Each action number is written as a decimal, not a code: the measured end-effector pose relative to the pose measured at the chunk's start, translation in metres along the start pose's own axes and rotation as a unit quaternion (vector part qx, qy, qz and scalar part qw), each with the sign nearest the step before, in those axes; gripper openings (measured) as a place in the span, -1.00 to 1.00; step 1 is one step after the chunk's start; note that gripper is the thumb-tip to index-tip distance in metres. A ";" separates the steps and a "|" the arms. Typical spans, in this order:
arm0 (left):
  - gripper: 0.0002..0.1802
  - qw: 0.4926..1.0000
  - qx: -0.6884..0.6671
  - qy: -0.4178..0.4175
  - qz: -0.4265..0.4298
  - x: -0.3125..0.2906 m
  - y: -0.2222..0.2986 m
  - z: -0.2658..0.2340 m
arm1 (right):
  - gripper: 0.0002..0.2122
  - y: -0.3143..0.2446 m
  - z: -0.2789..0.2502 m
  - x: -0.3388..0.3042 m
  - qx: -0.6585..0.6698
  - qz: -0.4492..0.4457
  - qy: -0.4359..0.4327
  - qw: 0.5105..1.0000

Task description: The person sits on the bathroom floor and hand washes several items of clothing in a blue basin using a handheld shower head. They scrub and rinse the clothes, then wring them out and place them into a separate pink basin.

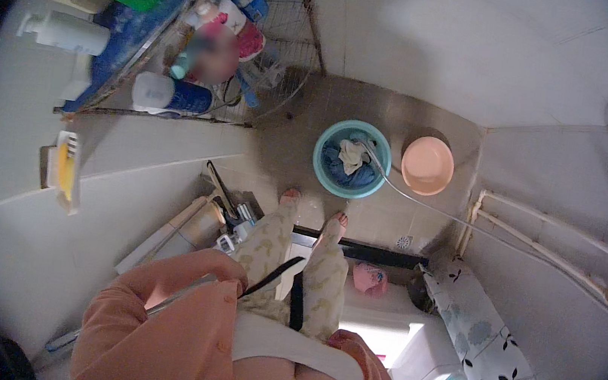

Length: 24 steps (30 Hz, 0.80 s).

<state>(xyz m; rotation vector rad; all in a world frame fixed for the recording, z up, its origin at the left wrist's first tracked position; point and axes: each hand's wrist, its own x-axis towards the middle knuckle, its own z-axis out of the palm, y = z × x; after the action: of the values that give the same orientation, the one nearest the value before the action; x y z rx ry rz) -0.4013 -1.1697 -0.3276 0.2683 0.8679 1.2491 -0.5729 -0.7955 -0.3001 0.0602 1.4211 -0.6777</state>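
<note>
Neither hand is visible beyond the salmon sleeves [197, 266]; finger state, and which hand is nearer, cannot be told. The teal basin [349, 193], round and without long axis, is seen beyond the feet [338, 224], far and slightly right of the waist, loaded with crumpled cloth [351, 158].

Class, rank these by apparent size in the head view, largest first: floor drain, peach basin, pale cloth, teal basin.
1. teal basin
2. peach basin
3. pale cloth
4. floor drain
</note>
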 end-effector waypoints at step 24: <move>-0.82 0.633 0.062 0.574 0.516 0.178 0.016 -0.383 | -0.85 0.149 -0.036 0.288 0.177 0.058 0.088 0.978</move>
<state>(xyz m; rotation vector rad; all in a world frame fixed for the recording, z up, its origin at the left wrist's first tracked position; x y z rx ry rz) -0.6703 -1.1065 -0.6480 -0.0018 2.0792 2.5396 -0.5364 -0.7726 -0.6241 0.4905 1.4376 -0.8372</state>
